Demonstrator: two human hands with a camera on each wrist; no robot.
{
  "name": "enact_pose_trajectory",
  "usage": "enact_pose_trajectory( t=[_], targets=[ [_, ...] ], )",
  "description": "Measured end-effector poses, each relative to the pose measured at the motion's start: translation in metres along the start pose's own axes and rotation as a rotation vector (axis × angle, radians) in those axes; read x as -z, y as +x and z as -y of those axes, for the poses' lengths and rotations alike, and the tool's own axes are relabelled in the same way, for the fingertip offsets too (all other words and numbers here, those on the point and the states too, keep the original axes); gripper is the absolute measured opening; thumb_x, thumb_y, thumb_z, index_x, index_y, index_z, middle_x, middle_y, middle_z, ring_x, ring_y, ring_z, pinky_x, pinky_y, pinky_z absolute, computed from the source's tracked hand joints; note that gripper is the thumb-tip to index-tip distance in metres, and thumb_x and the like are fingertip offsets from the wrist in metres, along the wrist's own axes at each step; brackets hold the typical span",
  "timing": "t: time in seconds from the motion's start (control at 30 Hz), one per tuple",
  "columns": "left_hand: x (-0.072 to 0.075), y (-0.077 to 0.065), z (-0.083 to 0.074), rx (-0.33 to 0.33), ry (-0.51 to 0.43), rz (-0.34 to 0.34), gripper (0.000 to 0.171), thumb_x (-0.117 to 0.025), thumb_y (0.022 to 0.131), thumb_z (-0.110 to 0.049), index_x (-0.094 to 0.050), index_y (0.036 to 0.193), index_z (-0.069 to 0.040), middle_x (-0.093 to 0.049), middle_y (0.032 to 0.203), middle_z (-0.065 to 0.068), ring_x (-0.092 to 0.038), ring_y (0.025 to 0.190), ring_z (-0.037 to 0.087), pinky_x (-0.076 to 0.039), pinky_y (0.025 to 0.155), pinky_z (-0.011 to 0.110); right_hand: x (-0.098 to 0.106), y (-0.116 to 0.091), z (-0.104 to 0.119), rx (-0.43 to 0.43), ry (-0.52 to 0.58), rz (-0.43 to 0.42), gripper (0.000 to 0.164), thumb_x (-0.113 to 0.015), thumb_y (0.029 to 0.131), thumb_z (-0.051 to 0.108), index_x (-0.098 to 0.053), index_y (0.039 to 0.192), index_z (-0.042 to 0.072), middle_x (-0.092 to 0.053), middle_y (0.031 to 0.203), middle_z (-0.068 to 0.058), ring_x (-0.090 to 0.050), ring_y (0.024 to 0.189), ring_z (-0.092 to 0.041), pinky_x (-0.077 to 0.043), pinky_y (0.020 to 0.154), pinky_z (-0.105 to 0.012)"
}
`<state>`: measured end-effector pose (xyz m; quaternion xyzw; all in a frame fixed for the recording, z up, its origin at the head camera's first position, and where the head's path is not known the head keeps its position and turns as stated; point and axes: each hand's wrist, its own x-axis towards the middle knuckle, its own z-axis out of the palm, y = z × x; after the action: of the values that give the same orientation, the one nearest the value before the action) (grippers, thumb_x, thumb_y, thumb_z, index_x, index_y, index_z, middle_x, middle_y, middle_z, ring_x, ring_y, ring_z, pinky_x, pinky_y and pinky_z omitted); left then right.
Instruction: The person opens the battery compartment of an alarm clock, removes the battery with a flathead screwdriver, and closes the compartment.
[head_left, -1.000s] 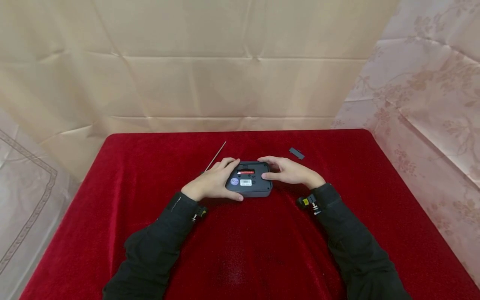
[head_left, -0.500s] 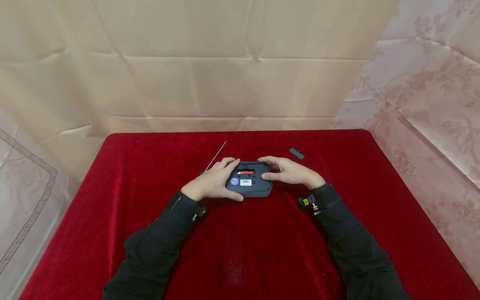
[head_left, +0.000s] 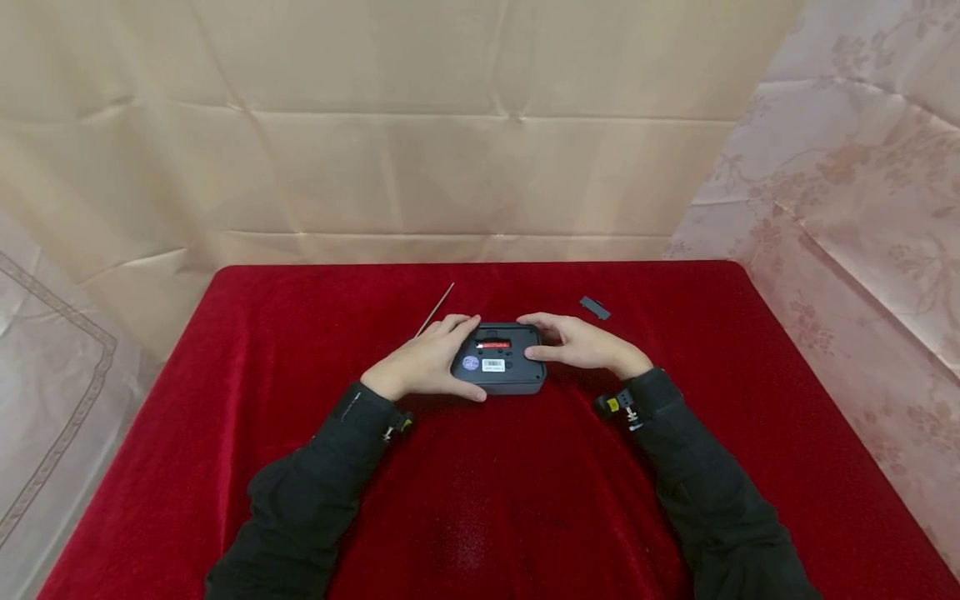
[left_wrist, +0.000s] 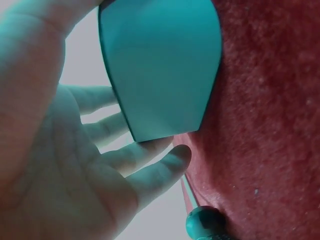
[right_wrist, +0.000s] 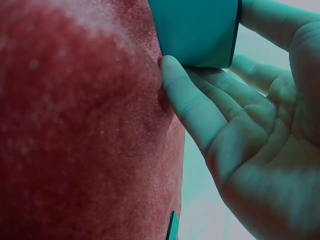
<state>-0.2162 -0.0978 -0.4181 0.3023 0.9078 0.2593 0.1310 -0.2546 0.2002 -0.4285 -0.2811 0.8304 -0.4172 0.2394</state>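
A dark grey box-shaped electronic device lies in the middle of the head view, its back facing up. Its battery compartment is uncovered, with a red battery inside. My left hand grips the left end, thumb along the near side and fingers over the far side. At the right end my right hand holds the device, its thumb on the back face and its fingers at the far edge. Both wrist views show the device's smooth end faces, one beside the left palm, the other above the right fingers.
A small dark battery cover lies on the red cloth at the far right. Beyond my left hand extends a thin metal shaft; a rounded handle on it shows in the left wrist view. Curtains hang behind the table.
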Motion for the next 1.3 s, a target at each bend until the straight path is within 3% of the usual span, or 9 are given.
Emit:
enact_pose_trajectory(
  t=[0.17, 0.4, 0.57, 0.8, 0.93, 1.03, 1.13, 1.3],
  targets=[
    [0.004, -0.002, 0.000, 0.008, 0.002, 0.014, 0.113, -0.083, 0.076, -0.056, -0.025, 0.161, -0.009, -0.036, 0.157, 0.008, -0.039, 0.134, 0.025, -0.041, 0.108, 0.047, 0.000, -0.001, 0.000, -0.002, -0.002, -0.005, 0.062, -0.072, 0.096, 0.024, -0.046, 0.150, 0.012, -0.061, 0.133, -0.008, -0.059, 0.119, -0.024, -0.048, 0.102, -0.044],
    [0.015, -0.006, 0.001, -0.003, -0.009, -0.007, 0.102, -0.085, 0.077, -0.049, -0.036, 0.157, -0.010, -0.046, 0.150, 0.007, -0.047, 0.123, 0.022, -0.049, 0.099, 0.042, 0.000, -0.001, 0.001, -0.015, 0.003, -0.004, 0.062, -0.072, 0.096, 0.025, -0.046, 0.151, 0.013, -0.061, 0.133, -0.008, -0.059, 0.117, -0.025, -0.048, 0.101, -0.044],
    [0.024, -0.010, 0.002, -0.009, 0.021, -0.065, 0.083, -0.083, 0.082, -0.040, -0.048, 0.150, -0.008, -0.056, 0.142, 0.009, -0.055, 0.119, 0.023, -0.049, 0.101, 0.043, 0.000, -0.001, 0.002, -0.019, 0.000, 0.000, 0.062, -0.072, 0.096, 0.025, -0.045, 0.151, 0.013, -0.061, 0.133, -0.009, -0.059, 0.116, -0.026, -0.048, 0.101, -0.044],
    [0.031, -0.016, 0.007, 0.011, 0.087, -0.203, 0.061, -0.078, 0.089, -0.026, -0.058, 0.142, -0.005, -0.062, 0.135, 0.015, -0.062, 0.115, 0.029, -0.050, 0.100, 0.046, 0.000, -0.002, 0.002, -0.019, -0.011, -0.001, 0.064, -0.072, 0.096, 0.027, -0.044, 0.152, 0.012, -0.060, 0.134, -0.010, -0.059, 0.117, -0.026, -0.048, 0.101, -0.045],
    [0.033, -0.018, 0.010, 0.056, 0.112, -0.263, 0.055, -0.077, 0.090, -0.023, -0.060, 0.139, -0.003, -0.064, 0.130, 0.017, -0.063, 0.108, 0.029, -0.053, 0.095, 0.046, 0.000, -0.002, 0.000, -0.013, -0.015, 0.002, 0.064, -0.071, 0.096, 0.027, -0.043, 0.152, 0.011, -0.060, 0.134, -0.010, -0.058, 0.117, -0.026, -0.048, 0.101, -0.046],
    [0.034, -0.019, 0.012, 0.118, 0.121, -0.269, 0.054, -0.076, 0.090, -0.022, -0.060, 0.138, -0.002, -0.064, 0.125, 0.017, -0.063, 0.098, 0.028, -0.055, 0.088, 0.045, 0.000, -0.002, 0.000, -0.007, -0.017, 0.001, 0.064, -0.071, 0.096, 0.027, -0.043, 0.152, 0.010, -0.060, 0.134, -0.011, -0.058, 0.117, -0.027, -0.047, 0.102, -0.046],
    [0.034, -0.020, 0.013, 0.192, 0.127, -0.246, 0.056, -0.075, 0.090, -0.021, -0.058, 0.140, -0.002, -0.061, 0.126, 0.019, -0.060, 0.096, 0.029, -0.055, 0.085, 0.045, 0.000, -0.002, 0.000, -0.003, -0.018, -0.001, 0.064, -0.071, 0.097, 0.026, -0.043, 0.152, 0.010, -0.060, 0.134, -0.011, -0.058, 0.117, -0.027, -0.047, 0.102, -0.047],
    [0.033, -0.022, 0.015, 0.319, 0.120, -0.176, 0.066, -0.074, 0.091, -0.020, -0.045, 0.146, 0.002, -0.049, 0.136, 0.025, -0.055, 0.107, 0.034, -0.053, 0.088, 0.050, 0.000, -0.003, 0.001, 0.000, -0.012, -0.002, 0.063, -0.070, 0.097, 0.026, -0.044, 0.152, 0.010, -0.060, 0.134, -0.011, -0.058, 0.117, -0.026, -0.047, 0.102, -0.047]
  ],
)
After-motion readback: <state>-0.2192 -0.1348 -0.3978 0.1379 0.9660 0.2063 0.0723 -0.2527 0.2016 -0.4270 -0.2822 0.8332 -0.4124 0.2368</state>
